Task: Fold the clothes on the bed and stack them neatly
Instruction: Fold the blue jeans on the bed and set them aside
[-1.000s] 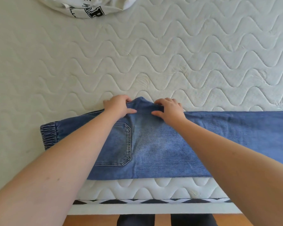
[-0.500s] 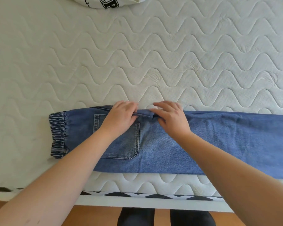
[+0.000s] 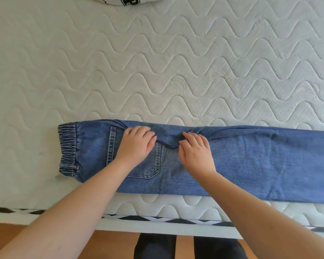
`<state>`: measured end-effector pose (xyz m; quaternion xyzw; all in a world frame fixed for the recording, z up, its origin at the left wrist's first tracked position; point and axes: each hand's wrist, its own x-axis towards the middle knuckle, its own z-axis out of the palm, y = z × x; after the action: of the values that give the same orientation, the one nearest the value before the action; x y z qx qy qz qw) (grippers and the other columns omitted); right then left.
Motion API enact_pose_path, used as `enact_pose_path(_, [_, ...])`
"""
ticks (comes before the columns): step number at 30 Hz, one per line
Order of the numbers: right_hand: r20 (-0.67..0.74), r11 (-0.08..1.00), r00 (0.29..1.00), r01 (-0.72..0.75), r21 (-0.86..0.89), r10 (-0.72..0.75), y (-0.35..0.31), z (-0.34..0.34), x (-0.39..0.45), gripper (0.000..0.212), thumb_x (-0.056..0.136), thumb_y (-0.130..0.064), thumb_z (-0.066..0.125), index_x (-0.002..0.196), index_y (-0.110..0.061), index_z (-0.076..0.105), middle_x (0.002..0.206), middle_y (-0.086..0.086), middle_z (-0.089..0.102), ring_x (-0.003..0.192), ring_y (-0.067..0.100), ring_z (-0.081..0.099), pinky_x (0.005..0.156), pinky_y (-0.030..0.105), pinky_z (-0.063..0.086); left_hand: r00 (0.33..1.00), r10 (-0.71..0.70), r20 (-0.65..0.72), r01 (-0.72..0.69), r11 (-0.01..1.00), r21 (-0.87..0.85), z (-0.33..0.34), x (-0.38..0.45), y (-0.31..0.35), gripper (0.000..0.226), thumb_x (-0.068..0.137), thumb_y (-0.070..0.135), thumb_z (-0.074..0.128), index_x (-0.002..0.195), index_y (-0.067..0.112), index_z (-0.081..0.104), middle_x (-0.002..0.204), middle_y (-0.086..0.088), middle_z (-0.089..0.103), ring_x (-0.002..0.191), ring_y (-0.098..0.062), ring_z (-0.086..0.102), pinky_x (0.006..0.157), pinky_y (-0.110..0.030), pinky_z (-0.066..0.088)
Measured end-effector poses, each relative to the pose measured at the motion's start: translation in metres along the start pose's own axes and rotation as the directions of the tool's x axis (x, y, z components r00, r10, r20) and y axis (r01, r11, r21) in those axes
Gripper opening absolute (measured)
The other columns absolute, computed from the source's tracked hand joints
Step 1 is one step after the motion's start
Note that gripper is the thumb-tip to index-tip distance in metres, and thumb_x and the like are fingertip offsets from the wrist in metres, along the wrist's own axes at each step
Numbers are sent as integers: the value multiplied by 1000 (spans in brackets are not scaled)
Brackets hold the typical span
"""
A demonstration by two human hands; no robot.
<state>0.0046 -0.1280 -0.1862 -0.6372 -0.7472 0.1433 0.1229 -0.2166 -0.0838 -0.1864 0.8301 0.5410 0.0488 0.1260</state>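
you have one pair of blue jeans (image 3: 251,165) laid lengthwise along the near edge of the bed (image 3: 157,71), folded leg over leg, with the elastic waistband (image 3: 68,148) at your left and the legs running off the right side of the view. one back pocket (image 3: 150,165) faces up. both your hands are on the denim, close together but not touching each other: your left hand (image 3: 137,144) lies on the upper part of the pocket with fingers relaxed and lightly bent, holding nothing, and your right hand (image 3: 195,150) lies just right of it, fingers flat against a small tucked flap of fabric (image 3: 166,139) between the two hands. one more garment, white with black lettering (image 3: 127,0), sits at the far edge of the bed, well apart from the jeans and mostly cut off by the frame. the bed shows a bare white mattress quilted in wavy lines, with a black-and-white patterned band (image 3: 157,219) along its side. below it you see a wooden floor (image 3: 110,243) and two dark trouser legs (image 3: 155,247).
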Motion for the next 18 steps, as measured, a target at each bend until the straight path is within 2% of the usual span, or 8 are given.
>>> enact_pose_path(2, [-110, 999, 993, -47, 9, 47, -6, -2, 18, 26, 94, -21, 55, 75, -9, 70, 97, 6, 70, 98, 31, 63, 99, 45, 43, 1000, -9, -15, 9, 999, -36, -7, 27, -2, 37, 99, 29, 43, 83, 8, 69, 82, -6, 66, 78, -29, 62, 78, -44, 46])
enact_pose_path(4, [-117, 992, 986, -120, 28, 123, -14, 1, 39, 23, 93, -22, 58, 77, -7, 68, 92, 7, 67, 95, 31, 60, 96, 43, 41, 997, -69, 21, 71, 993, -96, -7, 52, 0, 22, 94, 22, 53, 85, 6, 66, 85, -9, 62, 80, -31, 59, 76, -46, 47])
enact_pose_path(6, [-35, 956, 962, -266, 125, 272, -22, 11, 57, 18, 92, -21, 59, 96, -6, 67, 107, 9, 64, 108, 33, 56, 100, 41, 36, 981, -195, 18, 196, 975, -107, 3, 66, 9, 18, 89, 16, 61, 102, 5, 64, 104, -14, 60, 96, -36, 58, 79, -47, 48])
enact_pose_path(9, [143, 926, 927, -363, 103, 347, -27, 30, 56, 48, 98, -25, 47, 144, -11, 44, 152, 6, 41, 146, 24, 27, 120, 37, 11, 947, -318, 40, 320, 945, -63, 26, 59, 21, 48, 96, 24, 50, 142, 9, 47, 150, -18, 40, 135, -36, 41, 104, -47, 38])
enact_pose_path(11, [180, 953, 938, -301, 6, 295, -18, 36, 40, 56, 102, -34, 36, 155, -18, 26, 163, 0, 20, 151, 18, 10, 121, 35, -4, 965, -259, 53, 257, 966, 29, 40, 42, 23, 58, 102, 33, 35, 156, 14, 24, 163, -13, 18, 148, -31, 25, 113, -48, 28])
enact_pose_path(13, [201, 969, 948, -237, -71, 247, 1, 33, 23, 61, 101, -43, 33, 157, -21, 19, 164, -1, 13, 152, 16, 6, 122, 35, -5, 989, -136, 64, 132, 989, 72, 48, 28, 18, 62, 103, 40, 27, 158, 19, 11, 165, -9, 11, 150, -28, 18, 116, -51, 22])
enact_pose_path(16, [204, 960, 947, -210, -187, 247, 42, 22, 8, 67, 99, -54, 30, 157, -24, 14, 165, -1, 9, 152, 16, 5, 123, 38, -1, 996, -20, 87, 8, 992, 129, 54, 22, 6, 65, 102, 48, 26, 158, 24, 4, 166, -6, 8, 151, -26, 15, 117, -55, 18])
enact_pose_path(18, [204, 932, 923, -276, -235, 325, 72, 12, -2, 70, 99, -59, 24, 158, -25, 7, 165, -2, 4, 152, 15, 1, 122, 39, -3, 994, -21, 106, 4, 988, 155, 54, 23, 5, 65, 102, 50, 25, 158, 26, 4, 166, -6, 7, 151, -27, 16, 117, -56, 17])
